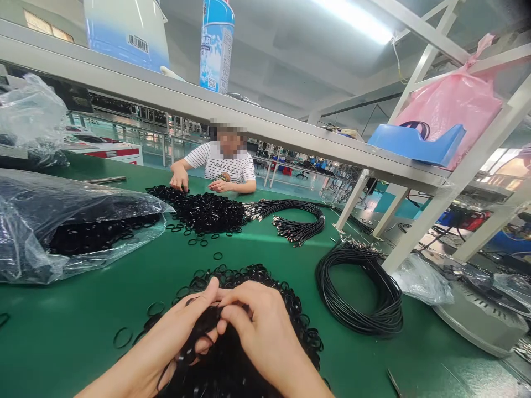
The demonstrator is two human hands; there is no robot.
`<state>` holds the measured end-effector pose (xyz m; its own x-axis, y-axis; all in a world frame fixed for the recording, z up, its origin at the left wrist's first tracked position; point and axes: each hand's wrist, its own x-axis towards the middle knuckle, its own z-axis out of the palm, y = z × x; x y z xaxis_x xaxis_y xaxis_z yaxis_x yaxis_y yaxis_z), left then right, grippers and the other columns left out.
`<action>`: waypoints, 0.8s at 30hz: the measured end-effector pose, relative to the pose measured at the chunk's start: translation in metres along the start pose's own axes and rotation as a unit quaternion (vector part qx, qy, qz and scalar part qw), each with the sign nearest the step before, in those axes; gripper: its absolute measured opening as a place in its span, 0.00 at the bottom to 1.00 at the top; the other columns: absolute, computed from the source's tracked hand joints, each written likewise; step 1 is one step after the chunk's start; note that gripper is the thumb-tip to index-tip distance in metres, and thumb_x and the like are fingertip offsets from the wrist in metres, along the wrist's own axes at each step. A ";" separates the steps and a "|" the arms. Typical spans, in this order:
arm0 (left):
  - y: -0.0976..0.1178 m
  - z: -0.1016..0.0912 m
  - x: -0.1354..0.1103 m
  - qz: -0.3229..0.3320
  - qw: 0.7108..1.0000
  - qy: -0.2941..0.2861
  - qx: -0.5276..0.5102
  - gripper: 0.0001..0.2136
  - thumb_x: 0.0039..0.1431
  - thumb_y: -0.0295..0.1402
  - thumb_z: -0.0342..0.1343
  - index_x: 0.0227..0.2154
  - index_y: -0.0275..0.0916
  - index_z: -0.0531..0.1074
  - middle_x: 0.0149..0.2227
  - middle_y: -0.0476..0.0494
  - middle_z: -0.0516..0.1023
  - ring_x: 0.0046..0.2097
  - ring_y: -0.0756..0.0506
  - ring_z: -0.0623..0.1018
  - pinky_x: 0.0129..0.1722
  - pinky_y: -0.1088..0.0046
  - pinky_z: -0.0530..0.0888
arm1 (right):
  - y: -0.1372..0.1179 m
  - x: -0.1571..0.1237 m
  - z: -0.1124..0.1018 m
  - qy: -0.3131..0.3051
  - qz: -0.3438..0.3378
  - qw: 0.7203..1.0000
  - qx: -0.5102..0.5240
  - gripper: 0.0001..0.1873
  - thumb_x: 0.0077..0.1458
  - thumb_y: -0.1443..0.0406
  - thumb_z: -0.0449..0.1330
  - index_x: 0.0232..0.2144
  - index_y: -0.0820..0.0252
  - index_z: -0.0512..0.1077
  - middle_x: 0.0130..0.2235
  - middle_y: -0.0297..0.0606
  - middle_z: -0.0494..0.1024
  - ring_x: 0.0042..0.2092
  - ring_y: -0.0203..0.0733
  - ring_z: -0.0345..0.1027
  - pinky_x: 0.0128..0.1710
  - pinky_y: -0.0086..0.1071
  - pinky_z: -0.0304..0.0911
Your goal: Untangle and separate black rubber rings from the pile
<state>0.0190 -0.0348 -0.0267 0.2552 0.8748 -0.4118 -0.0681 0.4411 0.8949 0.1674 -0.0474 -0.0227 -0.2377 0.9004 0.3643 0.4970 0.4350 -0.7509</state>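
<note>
My left hand (182, 326) and my right hand (257, 320) meet low in the middle, over a heap of small black rubber rings (257, 276) on the green table (83, 331). Both hands have their fingers closed on a bunch of black rings and cords (207, 331) held between them. My left fingertips touch my right fingertips. What lies under my palms is hidden.
A coil of black cables (360, 287) lies to the right. A clear bag of rings (74, 226) sits at the left. Across the table a person in a striped shirt (222, 166) works beside another ring pile (203, 213) and a cable bundle (294, 221). White shelf posts (435, 210) stand at the right.
</note>
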 end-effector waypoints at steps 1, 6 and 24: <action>0.000 -0.001 0.001 0.004 1.000 -0.019 0.000 0.20 0.48 0.52 0.60 0.28 0.38 0.69 0.21 0.55 0.65 0.18 0.57 0.57 0.18 0.83 0.48 | 0.002 0.001 -0.001 0.010 0.022 1.000 0.020 0.11 0.57 0.73 0.57 0.29 0.53 0.76 0.29 0.27 0.78 0.34 0.34 0.70 0.37 0.27 0.60; -0.001 -0.006 0.007 0.035 0.997 -0.059 0.028 0.18 0.51 0.48 0.60 0.22 0.37 0.67 0.17 0.58 0.56 0.19 0.56 0.51 0.17 0.82 0.45 | 0.011 0.007 -0.011 0.040 0.103 0.988 0.109 0.07 0.55 0.67 0.57 0.31 0.57 0.76 0.30 0.32 0.79 0.33 0.37 0.72 0.31 0.27 0.62; -0.006 -0.010 0.007 0.262 0.909 0.070 0.317 0.08 0.53 0.43 0.58 0.31 0.47 0.77 0.29 0.52 0.77 0.33 0.44 0.73 0.34 0.74 0.66 | 0.006 0.006 -0.008 0.054 0.123 0.987 0.092 0.07 0.50 0.67 0.59 0.29 0.57 0.79 0.29 0.33 0.80 0.30 0.36 0.70 0.29 0.27 0.61</action>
<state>0.0115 -0.0296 -0.0371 0.2195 0.9681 0.1208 0.4370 -0.2083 0.8750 0.1754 -0.0389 -0.0209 -0.0334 0.9776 0.2076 0.3660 0.2052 -0.9077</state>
